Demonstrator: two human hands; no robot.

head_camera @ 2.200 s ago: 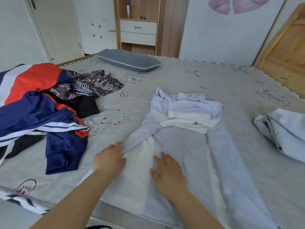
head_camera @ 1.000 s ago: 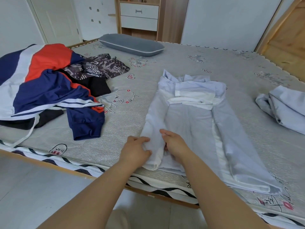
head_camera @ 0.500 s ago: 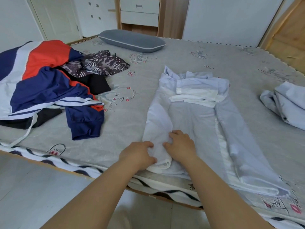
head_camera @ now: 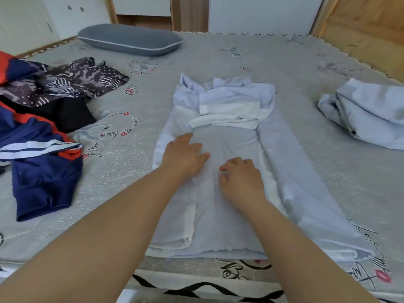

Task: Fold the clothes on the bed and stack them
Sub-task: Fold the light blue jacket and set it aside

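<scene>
Here, both hands, left hand point(head_camera: 185, 153) flat, right hand point(head_camera: 241, 178) loosely curled and holding nothing, are pressing the pale blue cotton shirt point(head_camera: 227, 171), lying lengthwise six-to-twelve o'clock.

1. A grey bed point(head_camera: 284, 68) with printed hearts and script fills the room.
2. A grey pillow point(head_camera: 131, 40) lies at its far edge.
3. White walls point(head_camera: 258, 14), a wooden cabinet point(head_camera: 142, 9) and a wooden panel point(head_camera: 367, 29) stand behind.

pale blue shirt point(head_camera: 227, 193) flat on bed, sides folded in, unfolded clothes pile point(head_camera: 41, 127) left
</scene>
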